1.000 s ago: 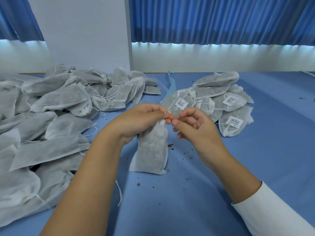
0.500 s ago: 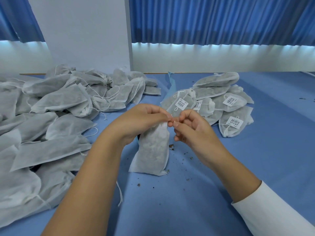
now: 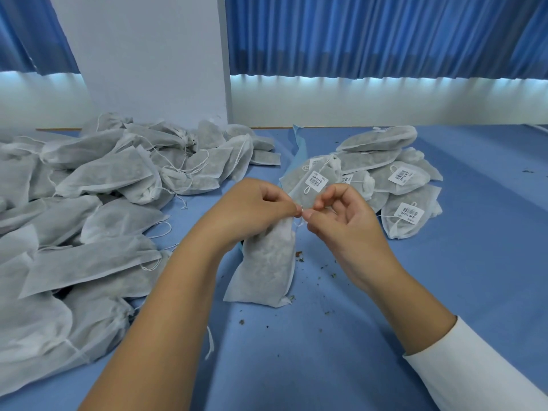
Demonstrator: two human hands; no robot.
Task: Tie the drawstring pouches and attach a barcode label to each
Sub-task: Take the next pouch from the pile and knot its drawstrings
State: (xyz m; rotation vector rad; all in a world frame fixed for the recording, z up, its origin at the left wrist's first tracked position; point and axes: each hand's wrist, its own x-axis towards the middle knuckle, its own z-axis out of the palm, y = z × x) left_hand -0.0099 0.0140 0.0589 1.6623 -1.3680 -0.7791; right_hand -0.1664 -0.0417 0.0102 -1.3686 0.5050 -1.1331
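Left hand (image 3: 252,209) and right hand (image 3: 347,221) each pinch the drawstring (image 3: 301,222), apparently mid-knot; pouch (image 3: 264,268) stands on tabletop (image 3: 385,321) for tension, labelled pouches (image 3: 400,179) at 1 o'clock

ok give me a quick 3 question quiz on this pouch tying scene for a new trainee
1. True or false: a barcode label shows on the pouch standing in front of the person.
2. Multiple choice: where does the labelled pile lie? A) on the person's left B) beyond the hands, on the person's right C) on the floor
3. Fill in: the left hand and the right hand both pinch the pouch's ____.

Key: 1 false; 2 B; 3 drawstring
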